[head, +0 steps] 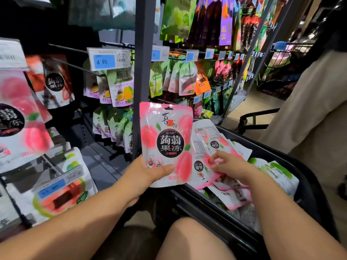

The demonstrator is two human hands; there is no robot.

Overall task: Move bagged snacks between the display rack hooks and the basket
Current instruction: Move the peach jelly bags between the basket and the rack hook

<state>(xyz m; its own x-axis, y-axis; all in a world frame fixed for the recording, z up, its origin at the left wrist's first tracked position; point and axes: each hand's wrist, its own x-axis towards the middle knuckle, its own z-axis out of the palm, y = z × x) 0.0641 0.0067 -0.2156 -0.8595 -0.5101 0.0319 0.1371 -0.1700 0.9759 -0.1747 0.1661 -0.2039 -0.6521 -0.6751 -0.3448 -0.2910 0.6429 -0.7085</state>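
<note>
Bare knee at bottom centre, both forearms reaching forward over it. Left hand gripped a peach jelly bag by its lower edge, thumb across the front, bag upright and facing the camera, held in the air in front of the rack post and just left of the basket. Right hand was down in the black basket, fingers curled and pinching the edge of a pink bag on top of the pile. The hands were apart, each on its own bag. The basket held more loose bags, pink ones and green-and-white bags at the far right. On the rack, a passion-fruit bag hung on a hook under a blue price tag reading 4 90. Matching peach bags hung at far left, blurred. Another person in beige clothing stood at right.
</note>
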